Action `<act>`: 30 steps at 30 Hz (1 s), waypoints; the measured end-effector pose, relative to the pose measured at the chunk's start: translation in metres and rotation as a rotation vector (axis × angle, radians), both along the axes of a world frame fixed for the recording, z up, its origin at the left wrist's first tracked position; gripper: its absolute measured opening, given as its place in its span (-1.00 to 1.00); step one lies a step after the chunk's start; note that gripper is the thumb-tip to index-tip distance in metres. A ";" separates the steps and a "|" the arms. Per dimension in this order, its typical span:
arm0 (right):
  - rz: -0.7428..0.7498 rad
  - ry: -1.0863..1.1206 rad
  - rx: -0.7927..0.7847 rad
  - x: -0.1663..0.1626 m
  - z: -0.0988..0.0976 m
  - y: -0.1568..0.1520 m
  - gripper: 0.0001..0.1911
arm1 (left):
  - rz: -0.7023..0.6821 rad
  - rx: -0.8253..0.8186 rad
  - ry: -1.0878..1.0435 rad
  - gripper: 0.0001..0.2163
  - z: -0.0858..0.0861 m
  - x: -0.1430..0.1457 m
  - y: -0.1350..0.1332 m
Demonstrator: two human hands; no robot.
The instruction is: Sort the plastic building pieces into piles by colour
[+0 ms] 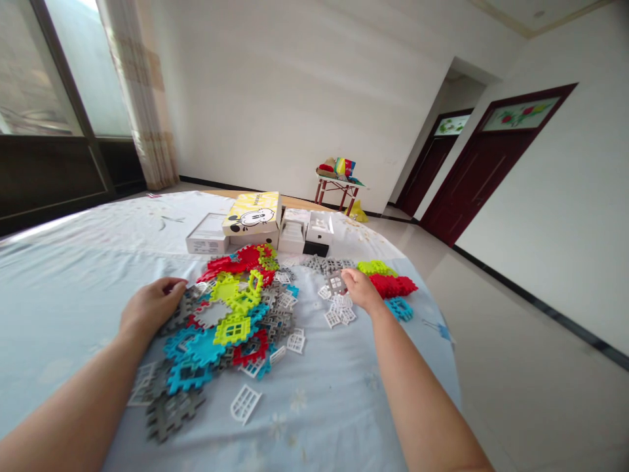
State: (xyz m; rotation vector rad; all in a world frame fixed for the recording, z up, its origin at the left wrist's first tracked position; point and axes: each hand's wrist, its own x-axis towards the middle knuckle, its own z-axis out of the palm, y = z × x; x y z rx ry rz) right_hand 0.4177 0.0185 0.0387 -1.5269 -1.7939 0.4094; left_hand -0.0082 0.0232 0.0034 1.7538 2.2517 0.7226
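Note:
A heap of interlocking plastic tiles (230,321) in red, blue, lime, grey and white lies on a pale blue tablecloth (69,288). My left hand (150,305) rests curled on the heap's left edge, fingertips on a grey tile (184,305). My right hand (361,288) reaches to the right of the heap, with its fingers pinched on a grey tile (336,282) above several small white window pieces (339,313). Beside that hand sit sorted stacks: lime (376,267), red (393,285), blue (400,308) and grey (327,264).
Boxes stand at the table's far side: a yellow cartoon box (253,211), white boxes (209,235) and a black-and-white one (318,235). The table edge falls off at the right to a tiled floor. A small red table (339,187) and dark doors (484,164) stand beyond.

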 end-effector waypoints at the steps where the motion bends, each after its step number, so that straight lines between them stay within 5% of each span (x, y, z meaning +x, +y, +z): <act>1: 0.010 0.027 -0.006 0.001 -0.002 0.001 -0.67 | -0.013 0.009 0.009 -0.48 -0.001 -0.001 0.000; 6: 0.103 0.116 -0.096 -0.014 -0.007 -0.002 -0.66 | -0.003 0.037 0.033 -0.50 -0.003 -0.002 0.000; 12: 0.374 -0.073 -0.206 -0.051 -0.016 -0.015 -0.66 | 0.009 0.012 0.039 -0.49 -0.001 -0.001 0.001; 20: 0.204 -0.250 -0.093 -0.056 -0.018 -0.018 -0.60 | 0.077 -0.049 -0.035 -0.56 0.000 0.000 0.005; 30: 0.268 -0.394 -0.104 -0.059 -0.021 -0.024 -0.41 | 0.073 -0.060 -0.024 -0.56 -0.001 -0.003 0.006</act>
